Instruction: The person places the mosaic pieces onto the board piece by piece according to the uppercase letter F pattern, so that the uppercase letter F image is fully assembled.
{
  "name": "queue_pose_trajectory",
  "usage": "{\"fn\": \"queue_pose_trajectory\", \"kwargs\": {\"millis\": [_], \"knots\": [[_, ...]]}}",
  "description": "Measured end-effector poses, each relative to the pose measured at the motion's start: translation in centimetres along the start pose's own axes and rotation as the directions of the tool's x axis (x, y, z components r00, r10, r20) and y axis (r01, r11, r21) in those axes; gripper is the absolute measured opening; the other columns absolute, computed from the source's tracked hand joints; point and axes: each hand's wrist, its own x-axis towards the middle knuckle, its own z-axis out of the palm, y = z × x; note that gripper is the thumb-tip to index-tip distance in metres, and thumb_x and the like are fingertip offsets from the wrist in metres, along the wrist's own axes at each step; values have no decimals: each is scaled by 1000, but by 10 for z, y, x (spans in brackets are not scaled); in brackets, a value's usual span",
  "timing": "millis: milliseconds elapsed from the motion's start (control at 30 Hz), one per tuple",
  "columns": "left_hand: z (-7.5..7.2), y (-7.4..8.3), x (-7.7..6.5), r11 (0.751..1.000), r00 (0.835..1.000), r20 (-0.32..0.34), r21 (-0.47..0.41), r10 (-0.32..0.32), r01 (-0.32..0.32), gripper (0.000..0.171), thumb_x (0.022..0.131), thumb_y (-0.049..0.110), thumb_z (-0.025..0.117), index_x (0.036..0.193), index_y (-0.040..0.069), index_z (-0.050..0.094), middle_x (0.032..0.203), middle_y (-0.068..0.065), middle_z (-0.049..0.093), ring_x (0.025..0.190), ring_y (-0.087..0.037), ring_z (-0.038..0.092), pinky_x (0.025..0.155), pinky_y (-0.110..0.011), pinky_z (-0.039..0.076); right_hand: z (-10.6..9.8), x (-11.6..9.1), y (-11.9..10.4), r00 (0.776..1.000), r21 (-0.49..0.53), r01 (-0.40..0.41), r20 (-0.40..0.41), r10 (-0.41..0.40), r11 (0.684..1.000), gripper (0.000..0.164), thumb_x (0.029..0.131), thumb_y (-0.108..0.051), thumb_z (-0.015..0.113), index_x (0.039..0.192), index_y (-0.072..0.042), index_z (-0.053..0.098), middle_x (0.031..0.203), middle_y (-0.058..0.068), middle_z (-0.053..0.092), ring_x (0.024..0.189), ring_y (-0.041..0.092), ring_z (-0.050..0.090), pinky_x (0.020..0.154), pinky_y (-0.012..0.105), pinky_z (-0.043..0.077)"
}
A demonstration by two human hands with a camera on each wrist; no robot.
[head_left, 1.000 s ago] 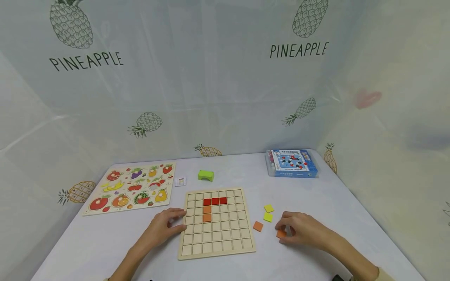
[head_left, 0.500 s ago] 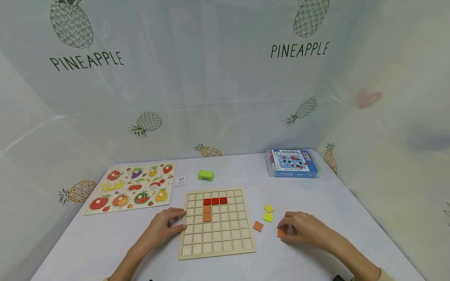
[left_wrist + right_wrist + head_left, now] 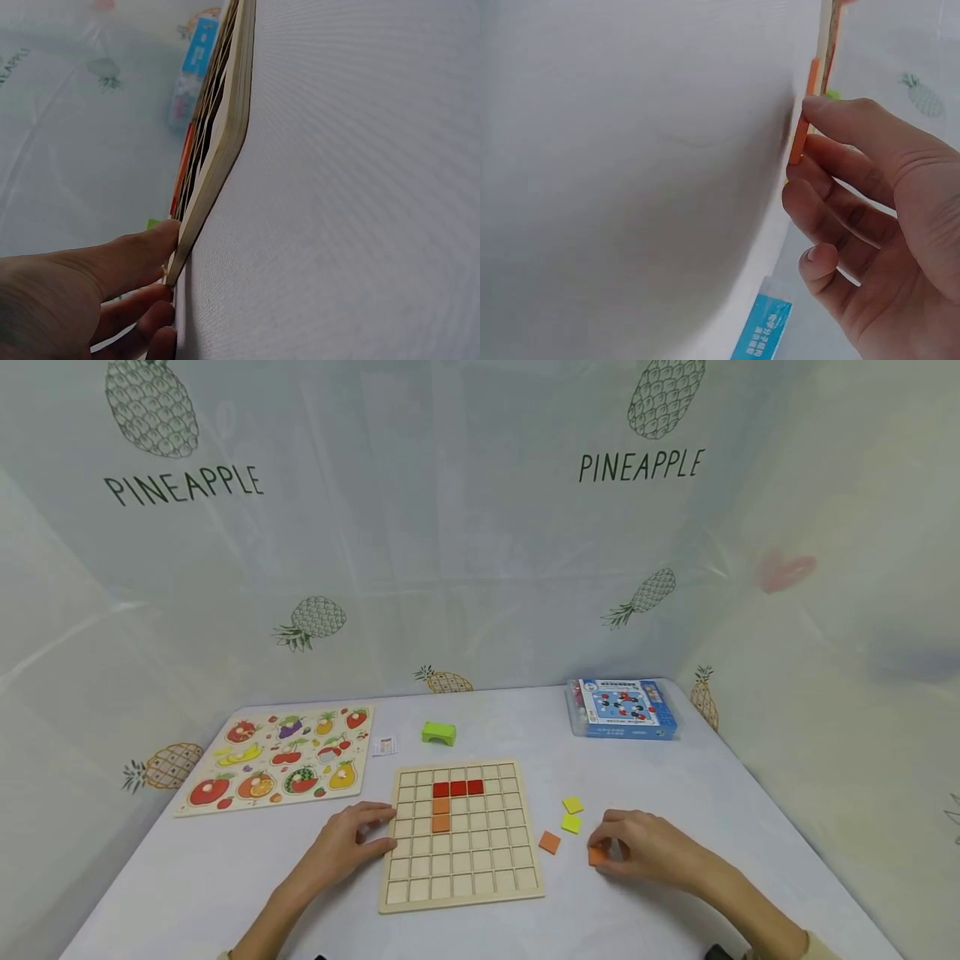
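Note:
My left hand [image 3: 345, 843] rests at the left edge of a wooden grid board [image 3: 462, 862], its thumb and fingertips touching the rim. In the left wrist view the thumb lies against the board's edge [image 3: 214, 169]. Three red tiles [image 3: 458, 788] form a row in the board's upper cells, with two orange tiles below the leftmost. Right of the board, my right hand [image 3: 648, 850] pinches a square orange tile [image 3: 801, 139] between thumb and fingers, close over the table. Another orange tile [image 3: 550, 842] and two yellow tiles [image 3: 572, 823] lie between that hand and the board.
A fruit puzzle board [image 3: 277, 760] lies at the back left, beside a small printed card [image 3: 386, 745]. Behind the grid board stands a green arch block [image 3: 438, 733]. A blue boxed molecule set [image 3: 624, 710] sits at the back right, before the pineapple-print curtain.
Hardly anything differs. My right hand shifts very slightly with the orange tile in its pinch; my left hand stays at the board's edge.

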Motion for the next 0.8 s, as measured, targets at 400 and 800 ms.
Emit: {"fn": "queue_pose_trajectory", "kwargs": {"millis": [400,800], "knots": [[-3,1,1,1000,1000,12,-3,-21,21,46,80,33,80,120,12,70,127,-4,67,100,-17,61,70,-20,48,-10,27,-23,993,-19,103,-53,-104,994,14,85,-23,75,99,-22,74,87,-13,63,64,3,53,58,15,43],[-2,3,2,999,999,10,-12,-43,43,45,79,31,81,119,13,71,127,-3,67,99,-15,60,70,-19,47,1,74,-61,973,-60,222,-57,-225,973,12,87,-28,73,96,-20,75,86,-9,64,62,4,53,57,12,40]]}}
